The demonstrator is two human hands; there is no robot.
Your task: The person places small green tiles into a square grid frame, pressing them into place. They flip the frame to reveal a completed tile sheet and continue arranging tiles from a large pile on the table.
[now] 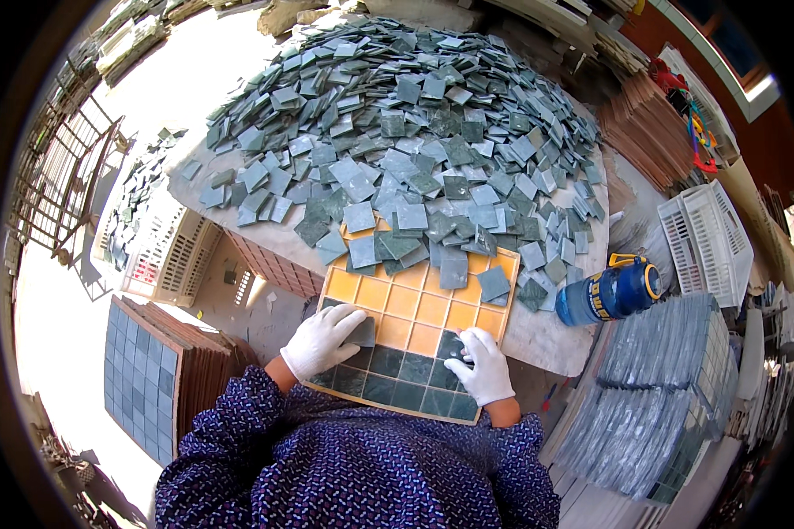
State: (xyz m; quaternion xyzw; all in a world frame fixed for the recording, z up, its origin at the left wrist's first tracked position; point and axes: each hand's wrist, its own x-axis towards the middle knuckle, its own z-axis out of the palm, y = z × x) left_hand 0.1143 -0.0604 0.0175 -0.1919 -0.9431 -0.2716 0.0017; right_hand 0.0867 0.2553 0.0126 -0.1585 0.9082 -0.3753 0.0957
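An orange gridded tray (402, 301) lies in front of me, its nearest rows filled with dark green square tiles (379, 389). My left hand (324, 341), in a white glove, grips a grey-green stone tile (363, 332) over the tray's left side, fingertips on its edge. On the right side my gloved right hand (483, 365) has thumb and fingers closed at a dark tile (451, 345) in one of the cells. Loose tiles overlap the tray's far edge, and one tile (494, 282) lies across its right cells.
A big heap of loose square tiles (397, 132) covers the table (560, 348) beyond the tray. At right stand a blue bottle (609, 291), a white crate (706, 238) and wrapped tile stacks (653, 397). Tiled sheets (141, 379) are stacked at left, near a crate (172, 251).
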